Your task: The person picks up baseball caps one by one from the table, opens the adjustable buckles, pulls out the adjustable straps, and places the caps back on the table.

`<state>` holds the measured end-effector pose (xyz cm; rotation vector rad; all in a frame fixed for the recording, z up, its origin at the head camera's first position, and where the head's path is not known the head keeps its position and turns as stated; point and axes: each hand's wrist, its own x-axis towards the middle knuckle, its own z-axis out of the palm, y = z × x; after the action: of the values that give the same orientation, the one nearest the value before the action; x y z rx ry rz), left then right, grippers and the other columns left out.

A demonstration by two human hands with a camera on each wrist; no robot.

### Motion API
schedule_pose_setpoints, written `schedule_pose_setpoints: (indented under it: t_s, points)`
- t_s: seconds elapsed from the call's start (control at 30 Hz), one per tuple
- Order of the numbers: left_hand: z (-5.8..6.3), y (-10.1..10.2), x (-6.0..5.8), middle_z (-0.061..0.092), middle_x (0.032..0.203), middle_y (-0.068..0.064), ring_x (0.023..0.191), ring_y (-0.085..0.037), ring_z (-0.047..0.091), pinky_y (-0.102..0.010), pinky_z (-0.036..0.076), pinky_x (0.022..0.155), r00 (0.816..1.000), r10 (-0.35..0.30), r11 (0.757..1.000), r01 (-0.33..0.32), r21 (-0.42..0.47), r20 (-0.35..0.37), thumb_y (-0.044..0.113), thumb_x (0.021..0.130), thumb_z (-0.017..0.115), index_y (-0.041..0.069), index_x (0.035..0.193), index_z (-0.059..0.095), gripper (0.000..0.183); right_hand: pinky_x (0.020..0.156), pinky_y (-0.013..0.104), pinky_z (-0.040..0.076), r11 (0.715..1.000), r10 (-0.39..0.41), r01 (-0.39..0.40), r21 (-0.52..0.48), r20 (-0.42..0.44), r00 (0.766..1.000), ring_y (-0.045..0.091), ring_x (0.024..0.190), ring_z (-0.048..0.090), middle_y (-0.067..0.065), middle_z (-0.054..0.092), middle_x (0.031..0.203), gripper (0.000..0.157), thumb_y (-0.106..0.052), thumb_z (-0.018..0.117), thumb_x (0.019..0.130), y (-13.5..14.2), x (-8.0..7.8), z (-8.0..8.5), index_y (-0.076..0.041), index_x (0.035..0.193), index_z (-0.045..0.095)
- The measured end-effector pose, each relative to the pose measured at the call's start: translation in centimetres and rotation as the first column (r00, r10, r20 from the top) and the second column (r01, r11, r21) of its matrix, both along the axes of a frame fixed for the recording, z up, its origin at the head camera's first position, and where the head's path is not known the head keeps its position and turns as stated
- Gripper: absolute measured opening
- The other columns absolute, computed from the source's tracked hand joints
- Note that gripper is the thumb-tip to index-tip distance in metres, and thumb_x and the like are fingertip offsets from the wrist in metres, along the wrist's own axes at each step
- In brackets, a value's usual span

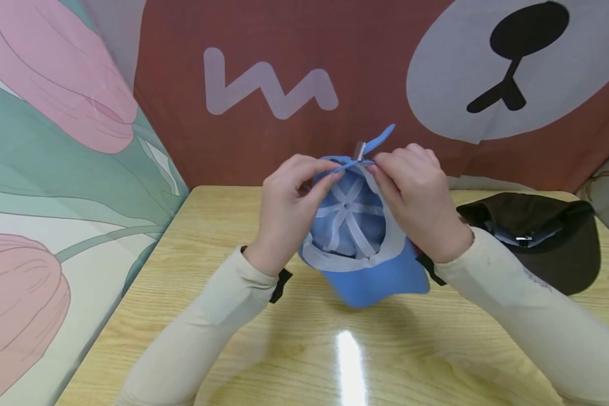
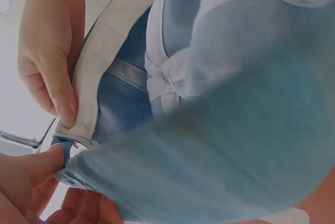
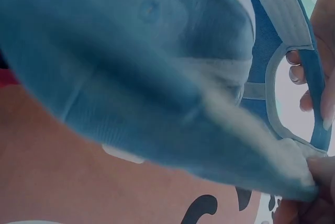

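A light blue baseball cap (image 1: 375,280) is held above the table with its inside facing up and its brim towards me. White tape seams cross its lining. At its back edge my left hand (image 1: 289,206) pinches the blue strap between thumb and fingers. Opposite it, my right hand (image 1: 420,197) pinches the cap's back edge beside the metal buckle (image 1: 359,151). The strap's loose end (image 1: 380,140) sticks up past the buckle. In the right wrist view, the strap (image 3: 316,90) borders the back opening, with left fingers (image 3: 296,73) behind it.
A black cap (image 1: 563,242) with a small metal buckle lies at the right of the wooden table (image 1: 223,349), beside my right forearm. Behind the table hangs a printed cloth (image 1: 284,34), with a flower-patterned one (image 1: 96,186) at the left.
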<state>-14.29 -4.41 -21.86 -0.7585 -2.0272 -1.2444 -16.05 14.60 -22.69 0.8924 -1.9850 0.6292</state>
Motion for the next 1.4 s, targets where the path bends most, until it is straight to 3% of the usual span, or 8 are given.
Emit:
schedule_pose_setpoints:
  t_s: [0.17, 0.47, 0.73, 1.03, 1.4]
  points:
    - [-0.26, 0.20, -0.04, 0.066, 0.086, -0.009, 0.070, -0.017, 0.052, -0.024, 0.042, 0.061, 1.000, -0.004, 1.000, 0.004, -0.018, -0.014, 0.003, 0.083, 0.075, -0.002, 0.096, 0.075, 0.013, 0.061, 0.038, 0.034, 1.000, -0.018, 0.018, 0.012, 0.030, 0.999, 0.031, 0.069, 0.049, 0.020, 0.063, 0.076, 0.011, 0.005, 0.071, 0.083, 0.01, 0.17, 0.02, 0.010, 0.092, 0.066]
    - [-0.61, 0.39, 0.09, 0.067, 0.092, -0.009, 0.082, -0.018, 0.062, -0.030, 0.051, 0.065, 0.994, 0.036, 0.996, -0.044, -0.078, -0.099, 0.007, 0.086, 0.074, -0.002, 0.093, 0.075, 0.011, 0.063, 0.039, 0.036, 0.999, -0.035, 0.033, 0.020, 0.081, 0.996, 0.030, 0.069, 0.049, 0.019, 0.065, 0.079, 0.007, 0.007, 0.068, 0.086, -0.11, 0.37, -0.02, 0.009, 0.093, 0.066]
    - [-0.68, 0.34, 0.17, 0.067, 0.092, -0.009, 0.081, -0.018, 0.062, -0.027, 0.050, 0.064, 0.990, 0.039, 0.992, -0.055, -0.114, -0.134, 0.006, 0.086, 0.074, -0.002, 0.092, 0.074, 0.010, 0.062, 0.041, 0.037, 0.999, -0.046, 0.046, 0.011, 0.086, 0.995, 0.031, 0.069, 0.050, 0.020, 0.066, 0.080, 0.005, 0.006, 0.065, 0.088, -0.09, 0.10, 0.09, 0.010, 0.092, 0.066]
    - [-0.85, 0.24, -0.02, 0.067, 0.092, -0.009, 0.071, -0.016, 0.055, -0.025, 0.044, 0.058, 0.990, 0.042, 0.993, -0.057, -0.105, -0.138, 0.005, 0.086, 0.073, -0.001, 0.096, 0.074, 0.011, 0.062, 0.040, 0.036, 0.999, -0.034, 0.033, 0.006, 0.056, 0.998, 0.031, 0.069, 0.050, 0.020, 0.065, 0.078, 0.006, 0.005, 0.065, 0.089, -0.07, -0.10, 0.32, 0.010, 0.090, 0.066]
    - [-0.56, 0.57, -0.09, 0.067, 0.088, -0.009, 0.075, -0.019, 0.059, -0.029, 0.046, 0.060, 0.985, 0.050, 0.995, -0.063, -0.074, -0.166, 0.004, 0.087, 0.072, -0.002, 0.096, 0.074, 0.012, 0.060, 0.037, 0.036, 0.999, -0.037, 0.034, 0.042, 0.059, 0.998, 0.030, 0.067, 0.049, 0.020, 0.064, 0.076, 0.007, 0.003, 0.068, 0.088, -0.21, 0.29, 0.40, 0.009, 0.089, 0.066]
